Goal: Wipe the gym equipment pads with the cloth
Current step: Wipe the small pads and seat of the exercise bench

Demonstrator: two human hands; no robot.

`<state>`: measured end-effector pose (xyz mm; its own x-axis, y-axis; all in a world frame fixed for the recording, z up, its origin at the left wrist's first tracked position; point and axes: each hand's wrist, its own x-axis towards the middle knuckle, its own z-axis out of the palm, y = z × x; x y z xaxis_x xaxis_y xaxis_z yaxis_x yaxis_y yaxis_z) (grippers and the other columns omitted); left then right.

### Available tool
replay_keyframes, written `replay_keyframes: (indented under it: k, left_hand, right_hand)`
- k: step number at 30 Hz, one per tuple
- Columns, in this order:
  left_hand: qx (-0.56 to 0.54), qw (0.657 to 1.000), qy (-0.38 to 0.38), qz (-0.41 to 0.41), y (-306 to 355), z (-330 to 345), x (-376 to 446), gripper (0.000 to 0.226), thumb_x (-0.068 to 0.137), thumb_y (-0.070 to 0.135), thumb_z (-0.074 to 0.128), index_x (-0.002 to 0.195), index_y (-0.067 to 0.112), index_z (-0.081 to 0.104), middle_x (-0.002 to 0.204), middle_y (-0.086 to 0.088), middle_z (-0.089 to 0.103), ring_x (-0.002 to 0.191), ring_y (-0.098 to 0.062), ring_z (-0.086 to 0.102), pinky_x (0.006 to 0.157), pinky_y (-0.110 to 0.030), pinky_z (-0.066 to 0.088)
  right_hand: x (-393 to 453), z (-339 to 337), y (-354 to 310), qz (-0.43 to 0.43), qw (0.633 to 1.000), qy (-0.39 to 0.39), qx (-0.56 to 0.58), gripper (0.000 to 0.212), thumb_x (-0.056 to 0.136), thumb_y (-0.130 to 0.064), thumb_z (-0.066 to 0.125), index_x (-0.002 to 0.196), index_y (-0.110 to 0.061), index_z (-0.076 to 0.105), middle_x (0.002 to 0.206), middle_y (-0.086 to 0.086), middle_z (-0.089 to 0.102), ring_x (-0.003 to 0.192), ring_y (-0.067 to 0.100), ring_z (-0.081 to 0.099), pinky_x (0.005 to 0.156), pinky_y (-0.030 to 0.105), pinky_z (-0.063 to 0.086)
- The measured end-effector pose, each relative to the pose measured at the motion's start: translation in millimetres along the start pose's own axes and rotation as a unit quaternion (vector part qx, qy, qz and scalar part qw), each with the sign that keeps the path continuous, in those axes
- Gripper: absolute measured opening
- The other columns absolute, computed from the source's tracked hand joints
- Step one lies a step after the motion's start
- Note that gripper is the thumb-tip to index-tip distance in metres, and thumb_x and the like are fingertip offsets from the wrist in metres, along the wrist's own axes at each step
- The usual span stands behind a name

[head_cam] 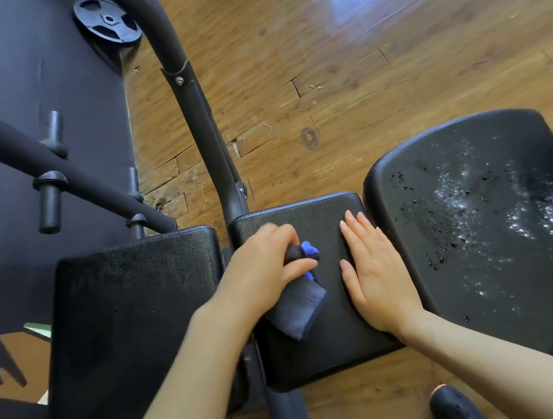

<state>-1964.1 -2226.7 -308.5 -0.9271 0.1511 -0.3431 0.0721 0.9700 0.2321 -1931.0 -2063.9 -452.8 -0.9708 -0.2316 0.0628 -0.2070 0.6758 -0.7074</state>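
Three black padded cushions lie side by side: a left pad [136,321], a middle pad [335,340] and a larger right pad [485,237] speckled with white droplets. My left hand [267,262] grips a bunched grey and blue cloth [300,306] on the left part of the middle pad. The cloth's loose end trails toward me. Flat on the right part of the same pad rests my right hand [375,270], fingers straight and pointing away from me.
A curved black frame tube [195,115] rises behind the pads. A bar with pegs [49,197] crosses at the left over a dark mat. A weight plate [107,22] lies at the top left. Wooden floor [355,62] spreads beyond. A dark object [456,409] lies at the bottom right.
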Motion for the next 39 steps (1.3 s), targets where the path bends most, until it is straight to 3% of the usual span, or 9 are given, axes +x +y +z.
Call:
replay_keyframes:
  k: [3, 6, 9, 12, 18, 25, 30, 36, 39]
  left_hand:
    - [0.161, 0.966, 0.199, 0.034, -2.4, 31.8, 0.3, 0.025, 0.076, 0.031, 0.071, 0.091, 0.012, 0.064, 0.088, -0.006, 0.056, 0.077, -0.027, 0.054, 0.064, -0.040, 0.044]
    - [0.159, 0.947, 0.259, 0.102, -3.6, 56.0, -13.2, 0.016, 0.083, 0.017, 0.062, 0.096, 0.010, 0.067, 0.093, -0.007, 0.064, 0.082, -0.028, 0.062, 0.073, -0.038, 0.045]
    - [0.191, 0.963, 0.171, 0.086, -6.8, 70.6, -31.0, 0.044, 0.092, 0.031, 0.050, 0.130, 0.011, 0.059, 0.136, -0.014, 0.055, 0.126, -0.032, 0.052, 0.105, -0.047, 0.040]
    - [0.195, 0.973, 0.095, 0.080, -3.2, 69.3, -27.5, 0.057, 0.093, 0.047, 0.042, 0.145, 0.022, 0.045, 0.154, -0.011, 0.035, 0.143, -0.031, 0.030, 0.114, -0.049, 0.024]
    - [0.206, 0.969, 0.060, 0.126, -10.8, 68.9, -55.5, 0.067, 0.091, 0.057, 0.044, 0.145, 0.017, 0.045, 0.155, -0.008, 0.033, 0.144, -0.028, 0.029, 0.114, -0.045, 0.025]
    - [0.224, 0.966, 0.100, 0.086, 0.4, 69.6, -14.4, 0.058, 0.091, 0.047, 0.043, 0.138, 0.013, 0.053, 0.149, -0.010, 0.044, 0.138, -0.030, 0.039, 0.114, -0.042, 0.026]
    - [0.214, 0.963, 0.090, 0.138, -8.7, 73.5, -79.0, 0.048, 0.094, 0.037, 0.046, 0.135, 0.013, 0.057, 0.148, -0.005, 0.045, 0.137, -0.028, 0.042, 0.111, -0.042, 0.030]
    - [0.279, 0.951, 0.116, 0.060, 5.5, 71.2, -16.9, 0.051, 0.093, 0.037, 0.039, 0.134, 0.010, 0.057, 0.144, -0.009, 0.049, 0.134, -0.033, 0.043, 0.109, -0.045, 0.031]
    - [0.257, 0.954, 0.144, 0.052, 6.4, 73.6, -26.1, 0.046, 0.092, 0.033, 0.044, 0.128, 0.010, 0.061, 0.137, -0.007, 0.055, 0.123, -0.030, 0.051, 0.100, -0.040, 0.036]
  right_hand:
    - [-0.4, -0.4, -0.7, 0.000, 1.000, 0.002, -0.003, 0.058, 0.094, -0.031, 0.034, 0.146, -0.006, 0.035, 0.156, 0.007, 0.027, 0.146, 0.020, 0.017, 0.117, 0.039, 0.019]
    - [0.4, -0.7, -1.0, 0.000, 1.000, 0.005, 0.001, 0.058, 0.094, -0.031, 0.034, 0.145, -0.005, 0.036, 0.155, 0.008, 0.028, 0.146, 0.021, 0.019, 0.117, 0.038, 0.019]
    - [0.6, -0.1, -0.4, 0.000, 1.000, 0.006, 0.004, 0.058, 0.094, -0.031, 0.034, 0.145, -0.005, 0.037, 0.155, 0.008, 0.029, 0.146, 0.022, 0.020, 0.117, 0.040, 0.020]
    - [-0.7, 0.7, 0.6, -0.003, 1.000, 0.004, 0.003, 0.058, 0.093, -0.031, 0.034, 0.145, -0.005, 0.037, 0.155, 0.009, 0.029, 0.146, 0.022, 0.021, 0.116, 0.040, 0.020]
    - [0.4, 0.5, -0.2, -0.003, 1.000, 0.004, 0.001, 0.058, 0.094, -0.031, 0.033, 0.146, -0.005, 0.036, 0.156, 0.008, 0.027, 0.146, 0.022, 0.020, 0.117, 0.040, 0.019]
    - [-0.6, -0.4, -0.4, -0.006, 1.000, 0.008, -0.002, 0.058, 0.093, -0.029, 0.035, 0.144, -0.003, 0.038, 0.154, 0.010, 0.030, 0.145, 0.023, 0.023, 0.117, 0.040, 0.020]
    - [-0.3, -0.2, -0.1, -0.006, 1.000, 0.010, 0.000, 0.057, 0.094, -0.029, 0.035, 0.145, -0.003, 0.037, 0.155, 0.009, 0.029, 0.145, 0.024, 0.022, 0.116, 0.040, 0.020]
    - [-0.8, 0.0, 0.0, -0.004, 1.000, 0.005, 0.000, 0.057, 0.093, -0.029, 0.035, 0.145, -0.004, 0.037, 0.155, 0.009, 0.029, 0.145, 0.023, 0.022, 0.116, 0.042, 0.022]
    - [-0.5, 0.8, 0.6, -0.004, 1.000, 0.004, 0.004, 0.057, 0.093, -0.030, 0.035, 0.145, -0.005, 0.037, 0.155, 0.008, 0.028, 0.146, 0.022, 0.020, 0.116, 0.042, 0.022]
